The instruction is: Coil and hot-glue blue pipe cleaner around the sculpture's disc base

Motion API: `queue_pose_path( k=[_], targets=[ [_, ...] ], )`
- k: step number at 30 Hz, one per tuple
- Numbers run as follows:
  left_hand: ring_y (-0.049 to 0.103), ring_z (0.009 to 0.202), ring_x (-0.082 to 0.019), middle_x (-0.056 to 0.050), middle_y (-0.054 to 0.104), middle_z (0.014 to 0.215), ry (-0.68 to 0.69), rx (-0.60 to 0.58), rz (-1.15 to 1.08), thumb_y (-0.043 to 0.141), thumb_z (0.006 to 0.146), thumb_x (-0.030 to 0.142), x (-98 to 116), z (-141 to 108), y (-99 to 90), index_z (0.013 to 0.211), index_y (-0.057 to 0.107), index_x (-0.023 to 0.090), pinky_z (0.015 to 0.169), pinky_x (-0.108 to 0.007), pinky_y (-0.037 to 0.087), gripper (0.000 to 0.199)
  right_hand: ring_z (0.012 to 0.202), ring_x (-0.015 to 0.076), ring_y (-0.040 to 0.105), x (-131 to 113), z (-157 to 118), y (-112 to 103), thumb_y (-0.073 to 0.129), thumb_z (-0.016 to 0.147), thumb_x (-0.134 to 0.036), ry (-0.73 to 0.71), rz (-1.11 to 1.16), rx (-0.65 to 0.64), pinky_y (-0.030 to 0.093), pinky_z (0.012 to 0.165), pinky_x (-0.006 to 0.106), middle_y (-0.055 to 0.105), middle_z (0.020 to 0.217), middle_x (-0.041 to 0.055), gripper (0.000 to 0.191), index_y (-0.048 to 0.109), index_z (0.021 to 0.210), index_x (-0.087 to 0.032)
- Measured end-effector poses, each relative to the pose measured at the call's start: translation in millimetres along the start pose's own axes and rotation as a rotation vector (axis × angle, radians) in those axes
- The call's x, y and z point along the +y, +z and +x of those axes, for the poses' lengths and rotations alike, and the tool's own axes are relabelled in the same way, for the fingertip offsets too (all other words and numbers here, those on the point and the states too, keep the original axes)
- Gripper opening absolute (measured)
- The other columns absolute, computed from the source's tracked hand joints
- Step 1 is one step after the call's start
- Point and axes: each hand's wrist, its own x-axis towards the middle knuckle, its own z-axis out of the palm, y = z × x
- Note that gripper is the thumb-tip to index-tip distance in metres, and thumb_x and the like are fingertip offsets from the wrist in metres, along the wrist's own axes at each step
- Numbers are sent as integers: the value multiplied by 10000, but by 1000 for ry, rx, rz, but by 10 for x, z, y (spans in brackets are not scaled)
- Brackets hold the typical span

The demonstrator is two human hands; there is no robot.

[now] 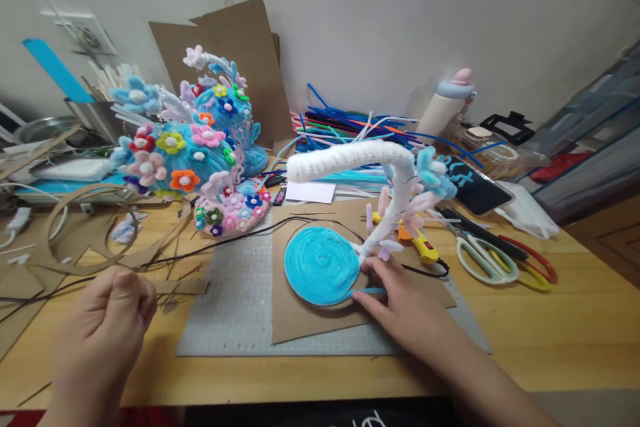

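A blue round base, coiled from pipe cleaner, lies on a piece of brown cardboard. From its right edge rises a white wrapped stem that bends over to the left at the top. A blue fuzzy flower and pale pink and purple petals are fixed along the stem. My right hand grips the base's right rim between thumb and fingers; a short blue pipe cleaner end shows there. To the left, my left hand is closed in a fist above the table, with nothing visible in it.
Flower-covered pipe cleaner crafts stand at the back left. Cut cardboard rings lie at left. A yellow glue gun, its black cable, scissors and a phone are at right. Loose pipe cleaners are piled behind.
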Motion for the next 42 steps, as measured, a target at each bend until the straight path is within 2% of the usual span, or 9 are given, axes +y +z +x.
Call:
queue_pose_path(
  k=[4,7,10,14,18,21,23,29,42],
  targets=[
    [449,461,-134,20,504,505,-19,-167,58,426,924,553,-104,37,-55,581,509,226,429,-257,339,481,1023,255,642,0,-3,5,526,883,-421,7,2,-1,530,805,395,575,1209,88,273,508,1091,-245],
    [555,518,-150,-8,646,660,-105,-276,-28,578,808,595,-135,59,15,711,614,220,454,-255,434,389,1026,253,644,8,-2,15,517,885,-430,9,8,-3,534,791,388,579,1216,84,283,505,1102,-249],
    [624,625,-180,-35,695,717,-96,-293,63,716,672,527,-126,20,118,668,652,203,551,-261,487,330,1040,256,639,19,2,22,511,886,-422,9,-1,-7,533,792,386,590,1211,86,287,503,1114,-247],
    [636,616,-176,-15,695,658,-39,-308,172,727,653,484,-102,-67,245,581,627,203,576,-252,479,307,1060,263,630,21,2,18,517,880,-418,10,-20,2,530,810,386,593,1213,95,294,509,1117,-245],
    [592,510,-156,-4,625,509,9,-345,223,570,815,495,-81,-125,372,476,564,202,529,-254,454,448,1038,257,638,16,-6,14,510,882,-426,1,-20,7,530,809,380,601,1196,89,299,514,1121,-248],
    [647,754,-196,-38,713,828,161,-356,222,526,866,399,-32,-161,495,818,713,220,681,-302,509,264,1033,256,640,12,-4,15,500,884,-428,11,-12,-3,532,800,383,590,1209,87,297,516,1120,-248],
    [615,927,-214,-52,670,1036,279,-404,224,577,844,301,33,-195,592,1055,670,247,791,-348,505,237,1040,262,636,10,3,17,500,883,-431,16,-18,-6,532,804,391,583,1221,90,302,517,1123,-248],
    [551,924,-214,-40,602,952,447,-719,251,642,832,193,231,-255,857,831,693,237,800,-373,455,67,1017,277,645,17,6,25,505,884,-415,-16,-42,11,539,770,401,583,1221,113,318,515,1143,-230],
    [510,876,-217,-53,578,898,472,-827,356,466,913,139,250,-258,988,793,567,181,774,-358,418,162,985,260,655,6,-2,14,520,881,-402,-54,-35,57,543,719,368,603,1192,97,287,535,1112,-232]
  ],
)
